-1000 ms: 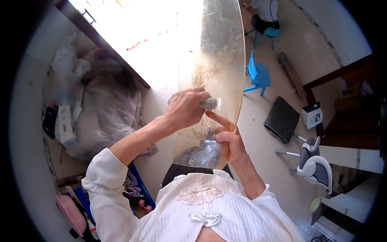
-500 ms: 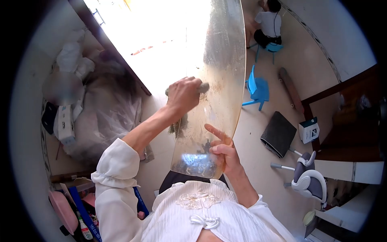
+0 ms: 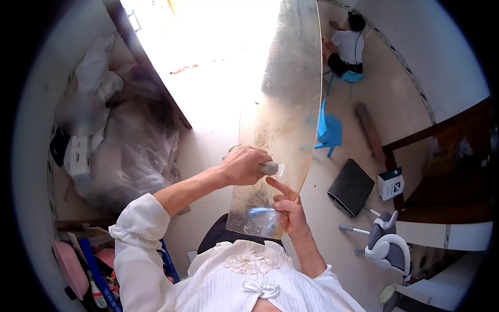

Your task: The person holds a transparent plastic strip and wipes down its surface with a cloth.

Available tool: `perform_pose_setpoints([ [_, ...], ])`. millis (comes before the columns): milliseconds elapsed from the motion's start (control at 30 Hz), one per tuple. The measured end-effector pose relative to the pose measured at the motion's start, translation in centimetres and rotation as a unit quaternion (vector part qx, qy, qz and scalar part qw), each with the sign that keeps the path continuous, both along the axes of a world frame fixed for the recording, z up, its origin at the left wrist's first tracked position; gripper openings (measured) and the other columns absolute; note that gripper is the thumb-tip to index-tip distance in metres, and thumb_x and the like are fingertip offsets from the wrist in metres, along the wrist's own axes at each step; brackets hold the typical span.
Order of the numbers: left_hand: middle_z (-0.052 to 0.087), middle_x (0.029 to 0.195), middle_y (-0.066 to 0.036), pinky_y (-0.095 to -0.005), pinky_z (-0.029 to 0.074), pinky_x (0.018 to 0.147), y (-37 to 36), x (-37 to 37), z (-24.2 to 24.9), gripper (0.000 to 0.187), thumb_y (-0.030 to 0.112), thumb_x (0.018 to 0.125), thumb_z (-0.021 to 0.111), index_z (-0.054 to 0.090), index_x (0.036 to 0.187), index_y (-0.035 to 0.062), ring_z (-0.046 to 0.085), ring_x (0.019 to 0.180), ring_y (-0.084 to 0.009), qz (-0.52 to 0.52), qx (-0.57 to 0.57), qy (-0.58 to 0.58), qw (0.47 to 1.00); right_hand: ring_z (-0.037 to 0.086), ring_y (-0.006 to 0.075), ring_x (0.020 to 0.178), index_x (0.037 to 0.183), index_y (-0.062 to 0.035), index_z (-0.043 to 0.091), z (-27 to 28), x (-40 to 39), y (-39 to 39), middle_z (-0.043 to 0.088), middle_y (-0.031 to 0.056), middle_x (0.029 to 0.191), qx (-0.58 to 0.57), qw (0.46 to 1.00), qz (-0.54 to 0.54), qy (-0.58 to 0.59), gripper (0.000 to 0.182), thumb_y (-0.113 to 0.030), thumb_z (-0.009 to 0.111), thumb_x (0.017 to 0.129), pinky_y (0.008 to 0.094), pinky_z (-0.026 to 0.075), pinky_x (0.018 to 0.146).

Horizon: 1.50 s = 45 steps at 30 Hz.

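A long clear plastic sheet (image 3: 291,125), curved along its right edge and smeared with brown dirt, stretches from my lap toward the bright doorway. My left hand (image 3: 244,165) is wrapped around a rolled greyish pad (image 3: 269,168), which lies against the sheet's surface; its exact kind is hard to make out. At the sheet's right edge, near its close end, my right hand (image 3: 292,210) grips it with the thumb on top and a finger stretched over the surface. Light reflects off the sheet's near end beside that hand.
A blue chair (image 3: 329,130), a skateboard (image 3: 370,132), a dark folded case (image 3: 351,188) and a white box (image 3: 390,184) are on the right. Another person (image 3: 348,47) sits farther back. Plastic-wrapped items (image 3: 135,151) and a pink container (image 3: 70,270) are on the left.
My left hand has drawn the pad down the sheet toward me, closer to my right hand. My right hand keeps its hold on the edge. The view has shifted slightly.
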<state>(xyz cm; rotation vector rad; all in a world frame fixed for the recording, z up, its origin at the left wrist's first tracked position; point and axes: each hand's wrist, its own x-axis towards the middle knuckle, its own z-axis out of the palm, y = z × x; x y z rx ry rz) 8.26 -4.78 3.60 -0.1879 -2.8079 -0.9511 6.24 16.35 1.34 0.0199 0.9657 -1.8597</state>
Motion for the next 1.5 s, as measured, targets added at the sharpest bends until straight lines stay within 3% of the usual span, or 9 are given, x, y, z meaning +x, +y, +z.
perform_pose_setpoints([
  [100, 0.065, 0.075, -0.007, -0.0368, 0.05, 0.063, -3.3, 0.4, -1.3, 0.01, 0.014, 0.073, 0.065, 0.063, 0.075, 0.0043, 0.064, 0.068, -0.0237, 0.125, 0.04, -0.013, 0.991, 0.03, 0.0031, 0.042, 0.132, 0.0087, 0.045, 0.6, 0.0, 0.0, 0.03, -0.007, 0.055, 0.009, 1.0, 0.0, 0.015, 0.066, 0.005, 0.052, 0.067, 0.0167, 0.025, 0.039],
  [167, 0.064, 0.075, -0.005, -0.0319, 0.05, 0.063, -5.2, 0.1, -1.8, 0.023, 0.026, 0.077, 0.07, 0.065, 0.084, 0.0041, 0.062, 0.064, -0.017, 0.272, 0.274, -0.086, 0.918, 0.028, 0.003, 0.042, 0.13, 0.0084, 0.047, 0.1, -0.3, 0.0, 0.028, -0.0071, 0.055, 0.011, 1.0, 0.002, 0.009, 0.064, 0.004, 0.054, 0.067, 0.0168, 0.024, 0.039],
  [300, 0.064, 0.08, -0.005, -0.0287, 0.05, 0.065, -5.9, -0.2, -1.0, 0.038, 0.033, 0.076, 0.074, 0.065, 0.097, 0.0024, 0.061, 0.069, -0.0128, 0.338, 0.417, -0.102, 0.837, 0.03, 0.0032, 0.046, 0.126, 0.0077, 0.051, 0.3, -0.7, -0.8, 0.029, -0.0072, 0.058, -0.015, 1.0, 0.022, -0.013, 0.057, 0.003, 0.057, 0.069, 0.0175, 0.025, 0.041],
  [367, 0.065, 0.084, -0.008, -0.0292, 0.051, 0.067, -5.6, -0.5, -1.6, 0.045, 0.033, 0.075, 0.075, 0.062, 0.104, 0.0013, 0.062, 0.075, -0.0142, 0.246, 0.517, -0.138, 0.808, 0.032, 0.0033, 0.047, 0.123, 0.007, 0.052, 0.1, -1.2, -1.4, 0.032, -0.0069, 0.06, -0.023, 0.999, 0.048, -0.002, 0.054, 0.001, 0.058, 0.07, 0.0177, 0.027, 0.042],
  [633, 0.067, 0.087, -0.006, -0.0284, 0.052, 0.074, -7.1, 1.6, -1.8, 0.026, 0.02, 0.078, 0.07, 0.066, 0.098, 0.003, 0.063, 0.079, -0.0134, 0.161, 0.487, -0.108, 0.852, 0.05, 0.0075, 0.056, 0.12, 0.0029, 0.057, -3.1, -2.6, -3.1, 0.055, 0.0001, 0.068, 0.065, 0.972, 0.133, 0.183, 0.038, -0.011, 0.059, 0.084, 0.0211, 0.038, 0.052],
  [767, 0.067, 0.087, -0.005, -0.0274, 0.052, 0.071, -7.7, 2.4, -2.9, 0.024, 0.019, 0.078, 0.071, 0.067, 0.096, 0.0037, 0.063, 0.079, -0.0122, 0.165, 0.529, -0.095, 0.827, 0.06, 0.0127, 0.09, 0.128, 0.0027, 0.051, -3.4, -5.2, -4.2, 0.06, 0.0135, 0.113, 0.093, 0.959, 0.121, 0.24, 0.043, -0.016, 0.057, 0.09, 0.0233, 0.048, 0.074],
  [967, 0.067, 0.085, -0.004, -0.0259, 0.052, 0.069, -8.7, 2.9, -2.4, 0.022, 0.017, 0.079, 0.073, 0.067, 0.095, 0.003, 0.062, 0.076, -0.0105, 0.149, 0.569, -0.093, 0.803, 0.059, 0.0307, 0.111, 0.138, 0.0036, 0.038, -2.0, -13.5, -8.1, 0.056, 0.0224, 0.126, -0.154, 0.965, 0.191, 0.096, 0.059, -0.02, 0.06, 0.088, 0.0365, 0.049, 0.091],
  [1200, 0.068, 0.085, -0.005, -0.0257, 0.051, 0.072, -9.5, 1.3, -5.4, 0.022, 0.016, 0.081, 0.073, 0.067, 0.096, 0.001, 0.062, 0.077, -0.0099, 0.2, 0.54, -0.065, 0.815, 0.069, 0.0202, 0.079, 0.105, 0.0009, 0.066, -1.6, -15.2, -12.6, 0.071, 0.0131, 0.089, 0.066, 0.96, 0.151, 0.226, 0.022, -0.014, 0.064, 0.088, 0.0252, 0.055, 0.068],
  [1500, 0.067, 0.074, -0.005, -0.0258, 0.051, 0.061, -7.7, -1.0, -6.3, 0.023, 0.019, 0.082, 0.07, 0.065, 0.089, -0.002, 0.062, 0.066, -0.0094, 0.279, 0.415, -0.091, 0.861, 0.068, 0.0197, 0.073, 0.093, -0.0004, 0.062, -5.9, -13.6, -12.4, 0.069, 0.012, 0.081, 0.191, 0.952, 0.001, 0.238, 0.024, -0.022, 0.051, 0.096, 0.0294, 0.053, 0.066],
])
